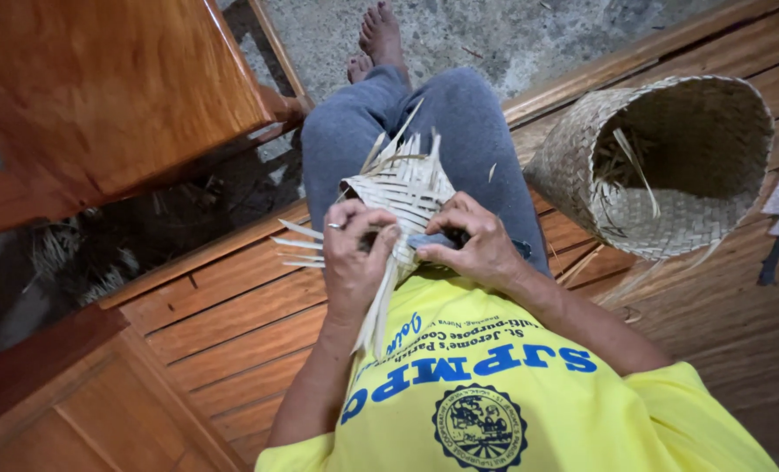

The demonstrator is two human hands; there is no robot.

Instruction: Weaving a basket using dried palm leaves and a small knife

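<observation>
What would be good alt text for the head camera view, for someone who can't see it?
Seen from above, a seated person's left hand and right hand grip a partly woven mat of pale leaf strips on their lap. A finished woven basket lies on its side on the wooden floor at the right.

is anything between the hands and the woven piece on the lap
Nothing visible. Both the left hand and the right hand already rest directly on the woven piece, fingers pinching its loose strips. The finished basket lies off to the side on the wooden floor, apart from them.
</observation>
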